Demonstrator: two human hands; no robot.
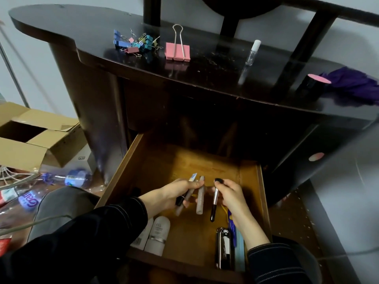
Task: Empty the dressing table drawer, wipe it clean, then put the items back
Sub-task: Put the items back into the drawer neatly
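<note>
Holding tubes (200, 199), brush (215, 198), clear of drawer walls (123, 171)

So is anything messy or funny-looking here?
Yes. Plastic bottles lie on their sides at lower left, beside an open cardboard box. The dressing table top is speckled with pale bits near the big pink clip.

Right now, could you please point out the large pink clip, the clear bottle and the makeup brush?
large pink clip (177, 51): head view, pink body.
clear bottle (250, 56): head view, glass body.
makeup brush (215, 198): head view, silver ferrule.
</note>
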